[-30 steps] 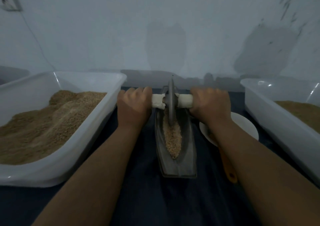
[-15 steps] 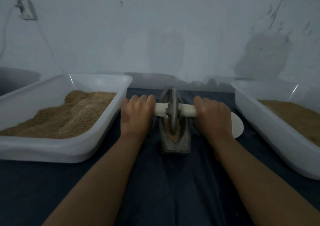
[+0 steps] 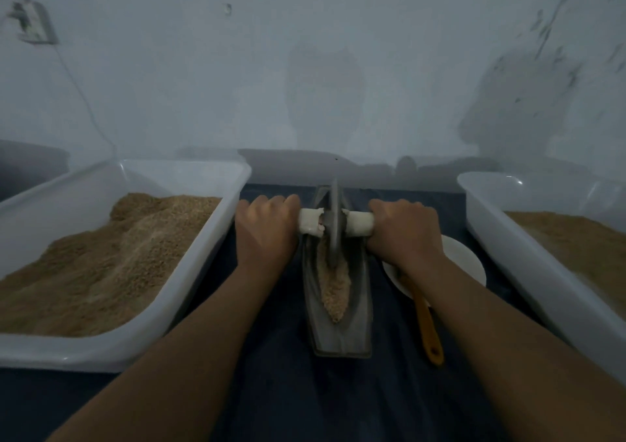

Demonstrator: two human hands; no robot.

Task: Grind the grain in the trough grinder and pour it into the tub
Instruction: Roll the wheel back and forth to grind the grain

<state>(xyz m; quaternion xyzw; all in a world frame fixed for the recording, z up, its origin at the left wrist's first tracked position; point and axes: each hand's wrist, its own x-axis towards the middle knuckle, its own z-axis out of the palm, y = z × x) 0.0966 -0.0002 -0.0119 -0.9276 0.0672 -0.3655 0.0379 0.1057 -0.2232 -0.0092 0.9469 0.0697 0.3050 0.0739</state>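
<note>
A big white tub (image 3: 216,238) full of ground grain sits at the left edge of the dark cloth (image 3: 271,391). Next comes the left hand (image 3: 266,230), curled tight round the white handle (image 3: 359,226). In the middle stands the trough grinder (image 3: 338,333), its wheel (image 3: 334,225) up at the far end, with grain (image 3: 335,286) lying in the groove. The right hand (image 3: 403,230) grips the handle's other end. This looks like the grinding step. Next, the wheel likely needs a pull toward the near end. A white plate (image 3: 464,265), an orange tool (image 3: 428,330) and another tub (image 3: 528,248) sit right.
</note>
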